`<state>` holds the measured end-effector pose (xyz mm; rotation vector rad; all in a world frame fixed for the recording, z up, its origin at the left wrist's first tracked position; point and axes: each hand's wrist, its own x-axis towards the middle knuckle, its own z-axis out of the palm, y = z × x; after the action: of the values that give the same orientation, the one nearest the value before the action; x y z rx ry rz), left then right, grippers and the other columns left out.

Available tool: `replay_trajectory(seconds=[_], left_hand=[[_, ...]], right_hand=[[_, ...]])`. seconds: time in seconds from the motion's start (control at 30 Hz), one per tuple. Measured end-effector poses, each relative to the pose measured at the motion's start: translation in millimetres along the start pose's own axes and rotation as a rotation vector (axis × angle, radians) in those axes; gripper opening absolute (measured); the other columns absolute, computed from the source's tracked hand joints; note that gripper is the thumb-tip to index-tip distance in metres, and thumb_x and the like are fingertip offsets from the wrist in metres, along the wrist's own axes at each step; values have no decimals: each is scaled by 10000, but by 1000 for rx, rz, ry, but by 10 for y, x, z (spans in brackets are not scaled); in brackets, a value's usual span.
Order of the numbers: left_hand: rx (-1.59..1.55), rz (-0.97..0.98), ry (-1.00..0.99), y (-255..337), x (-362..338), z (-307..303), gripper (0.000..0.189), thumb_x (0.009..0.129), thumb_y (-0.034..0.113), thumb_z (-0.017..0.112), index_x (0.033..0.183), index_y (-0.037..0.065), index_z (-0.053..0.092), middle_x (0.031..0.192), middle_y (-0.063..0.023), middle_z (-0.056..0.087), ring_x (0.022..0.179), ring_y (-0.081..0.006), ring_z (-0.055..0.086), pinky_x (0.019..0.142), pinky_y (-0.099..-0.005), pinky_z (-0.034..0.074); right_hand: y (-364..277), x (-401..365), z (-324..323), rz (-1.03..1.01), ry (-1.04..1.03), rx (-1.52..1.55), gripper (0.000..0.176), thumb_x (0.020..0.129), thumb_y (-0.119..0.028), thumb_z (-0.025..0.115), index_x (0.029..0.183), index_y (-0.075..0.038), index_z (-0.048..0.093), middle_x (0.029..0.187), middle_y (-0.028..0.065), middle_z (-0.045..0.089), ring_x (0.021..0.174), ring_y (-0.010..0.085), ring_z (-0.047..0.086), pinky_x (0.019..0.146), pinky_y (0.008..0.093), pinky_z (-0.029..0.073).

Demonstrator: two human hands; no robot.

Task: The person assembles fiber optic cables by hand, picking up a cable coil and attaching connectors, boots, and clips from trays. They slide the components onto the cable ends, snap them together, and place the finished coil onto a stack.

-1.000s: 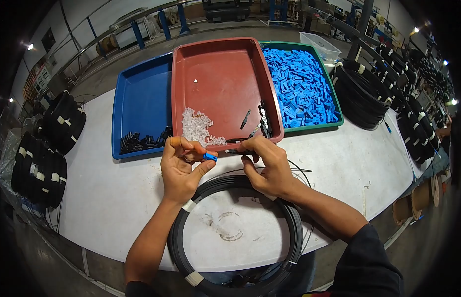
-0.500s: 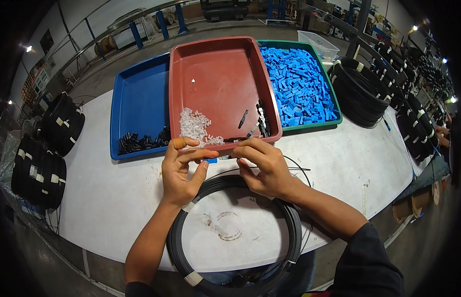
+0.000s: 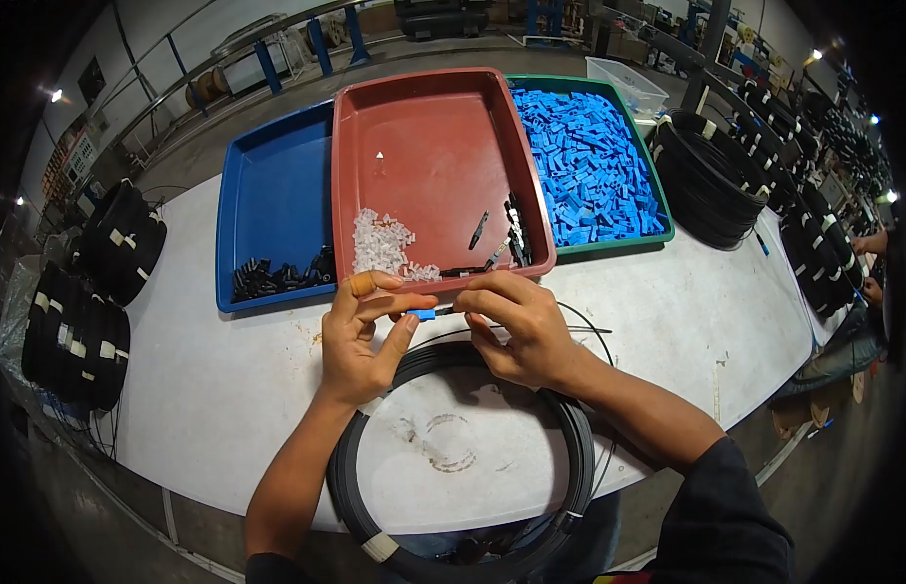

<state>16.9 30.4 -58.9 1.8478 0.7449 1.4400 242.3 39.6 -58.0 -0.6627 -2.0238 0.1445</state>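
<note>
Between thumb and fingers, my left hand (image 3: pixel 363 341) pinches a small blue connector piece (image 3: pixel 422 314). My right hand (image 3: pixel 516 326) grips the black cable end (image 3: pixel 445 311), which meets the right side of the blue piece. Below both hands lies a large coil of black cable (image 3: pixel 348 467), bound with pale tape, on the white table (image 3: pixel 229 419). The red tray (image 3: pixel 424 146) behind the hands holds small clear pieces (image 3: pixel 378 243) and some black parts (image 3: pixel 479 230).
A blue tray (image 3: pixel 278 195) with black pieces stands left, a green tray (image 3: pixel 664 219) full of blue pieces right. Black cable coils (image 3: pixel 708 185) sit on the right, more coils (image 3: pixel 78 336) on the left. A co-worker's hand (image 3: pixel 871 290) shows at far right.
The gap between the blue piece and the cable end has closed; a black part now meets the blue piece. At far right, the co-worker's hands have shifted.
</note>
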Motion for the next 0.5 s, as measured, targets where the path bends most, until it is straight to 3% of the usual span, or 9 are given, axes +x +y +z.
replay_trajectory(seconds=[0.23,0.3,0.5], left_hand=[[32,55,3,20,33,37,304,914,-41,696,1173,9,545,1090,-168,742,1030,-196,720,897,-307,566],[79,36,-40,30,26,17,409,865,-92,733,1185,38,515,1110,-161,709,1075,-202,690,949,-325,544],[78,18,-49,39,17,20,450,800,-92,802,1144,39,542,1046,-129,709,1023,-183,700,931,-317,549]], right_hand=[[-16,8,-23,-19,-16,9,356,708,32,705,1058,-31,684,992,124,654,835,299,666,700,391,536],[-34,2,-27,-2,-33,20,350,716,35,702,1059,-30,684,986,122,656,839,297,669,698,391,540],[-75,13,-26,-2,-84,66,355,767,50,684,1114,-17,650,1065,135,621,863,323,676,741,393,566]])
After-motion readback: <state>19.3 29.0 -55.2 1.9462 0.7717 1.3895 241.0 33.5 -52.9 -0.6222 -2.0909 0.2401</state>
